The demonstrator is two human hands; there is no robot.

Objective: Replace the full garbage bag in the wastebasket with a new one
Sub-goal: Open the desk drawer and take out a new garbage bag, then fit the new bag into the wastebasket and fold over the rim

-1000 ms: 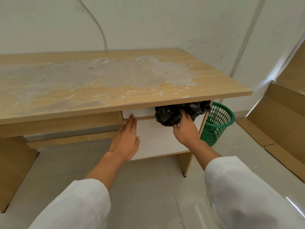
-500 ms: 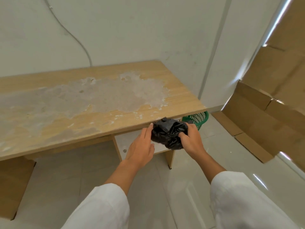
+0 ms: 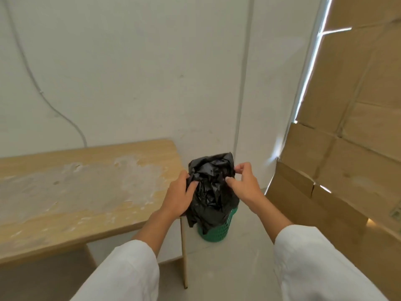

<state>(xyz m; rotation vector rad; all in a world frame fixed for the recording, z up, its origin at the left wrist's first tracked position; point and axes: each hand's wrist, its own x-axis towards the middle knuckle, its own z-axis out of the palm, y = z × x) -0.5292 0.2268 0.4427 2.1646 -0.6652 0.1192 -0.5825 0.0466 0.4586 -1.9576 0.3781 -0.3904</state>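
A crumpled black garbage bag (image 3: 211, 192) hangs in the air between both hands, past the right end of the desk. My left hand (image 3: 179, 196) grips its left side. My right hand (image 3: 245, 185) pinches its upper right edge with thumb and fingers. Directly below the bag stands the green perforated wastebasket (image 3: 217, 231) on the floor; only its lower wall shows, and the bag hides its rim and inside.
A worn wooden desk (image 3: 86, 187) fills the left, its side panel (image 3: 184, 253) next to the wastebasket. Flattened cardboard (image 3: 338, 170) leans along the right wall. A grey cable (image 3: 43, 98) runs down the white wall behind the desk.
The bag came out from under the desk and rose above the wastebasket. My left hand, open before, now grips it. The view swung right and upward.
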